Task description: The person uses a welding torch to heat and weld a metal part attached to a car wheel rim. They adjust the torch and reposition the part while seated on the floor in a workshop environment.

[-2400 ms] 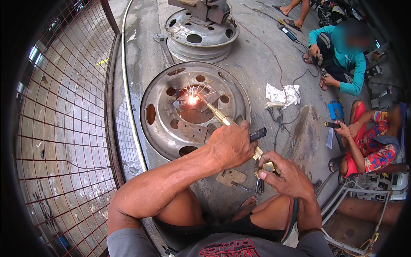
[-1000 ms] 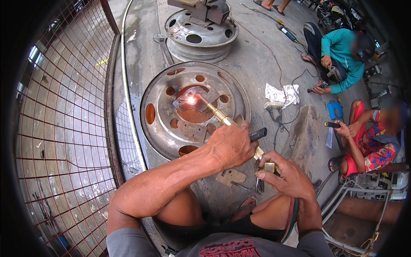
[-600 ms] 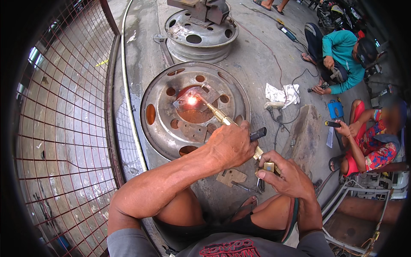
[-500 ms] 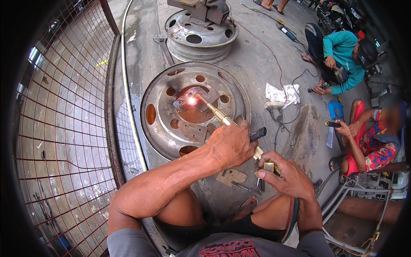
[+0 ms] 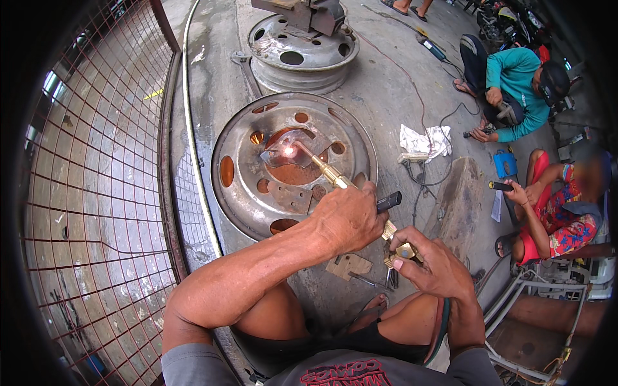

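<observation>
My left hand (image 5: 351, 217) is wrapped round the brass body of a cutting torch (image 5: 333, 175). From that fist a short black piece (image 5: 388, 202) sticks out to the right. At the torch's rear end, the fingers of my right hand (image 5: 432, 265) grip the brass valve block (image 5: 403, 252). The torch tip points at a flat dark metal plate (image 5: 275, 156), and a small bright glow burns there. The plate lies over the centre opening of a rusty steel wheel rim (image 5: 233, 135). Nearer me, another drilled metal plate (image 5: 288, 197) rests on the rim.
Behind stands a second wheel rim (image 5: 302, 76) with a vise (image 5: 309, 16) on it. A wire mesh fence (image 5: 103, 174) runs along the left. Two people (image 5: 521, 83) sit at the right. A white rag (image 5: 425, 140), cables and a cut plate (image 5: 347, 265) lie on the concrete.
The glow at the torch tip looks smaller, and orange light now shows in a hole of the rim. My right fingers have shifted slightly on the valve block.
</observation>
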{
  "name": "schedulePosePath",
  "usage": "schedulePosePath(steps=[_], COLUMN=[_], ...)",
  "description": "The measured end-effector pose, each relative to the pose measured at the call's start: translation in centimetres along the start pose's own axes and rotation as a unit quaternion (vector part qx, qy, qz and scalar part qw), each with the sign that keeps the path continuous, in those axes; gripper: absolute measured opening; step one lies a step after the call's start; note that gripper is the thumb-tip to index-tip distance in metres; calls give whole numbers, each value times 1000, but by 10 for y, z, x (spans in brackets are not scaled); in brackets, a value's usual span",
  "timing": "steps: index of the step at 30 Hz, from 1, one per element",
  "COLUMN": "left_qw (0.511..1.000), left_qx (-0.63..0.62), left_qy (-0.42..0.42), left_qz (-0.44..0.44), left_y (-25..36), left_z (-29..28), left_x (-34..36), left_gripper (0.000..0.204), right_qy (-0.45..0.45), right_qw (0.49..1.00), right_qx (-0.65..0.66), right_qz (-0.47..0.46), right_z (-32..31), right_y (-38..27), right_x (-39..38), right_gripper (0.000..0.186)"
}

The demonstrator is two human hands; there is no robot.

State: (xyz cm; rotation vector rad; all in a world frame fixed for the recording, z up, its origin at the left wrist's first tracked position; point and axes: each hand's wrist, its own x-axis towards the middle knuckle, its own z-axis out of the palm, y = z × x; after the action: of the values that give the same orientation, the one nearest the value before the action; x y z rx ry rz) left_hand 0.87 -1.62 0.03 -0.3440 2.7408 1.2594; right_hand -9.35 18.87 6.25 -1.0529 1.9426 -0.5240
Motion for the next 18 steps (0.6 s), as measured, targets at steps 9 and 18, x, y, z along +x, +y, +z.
schedulePosePath(steps=[9,18], left_qw=[1000,1000], left_qx=[9,5], left_qy=[2,-6], left_qz=[9,-14], left_y=[0,6], left_z=[0,-4], left_x=[-1,-2], left_gripper=[55,53], right_qy=[13,14], right_qw=[1000,1000], right_qx=[-12,-11], right_qz=[7,23], right_z=[2,2], right_y=[-4,-4], right_x=[-2,-2], right_gripper=[32,34])
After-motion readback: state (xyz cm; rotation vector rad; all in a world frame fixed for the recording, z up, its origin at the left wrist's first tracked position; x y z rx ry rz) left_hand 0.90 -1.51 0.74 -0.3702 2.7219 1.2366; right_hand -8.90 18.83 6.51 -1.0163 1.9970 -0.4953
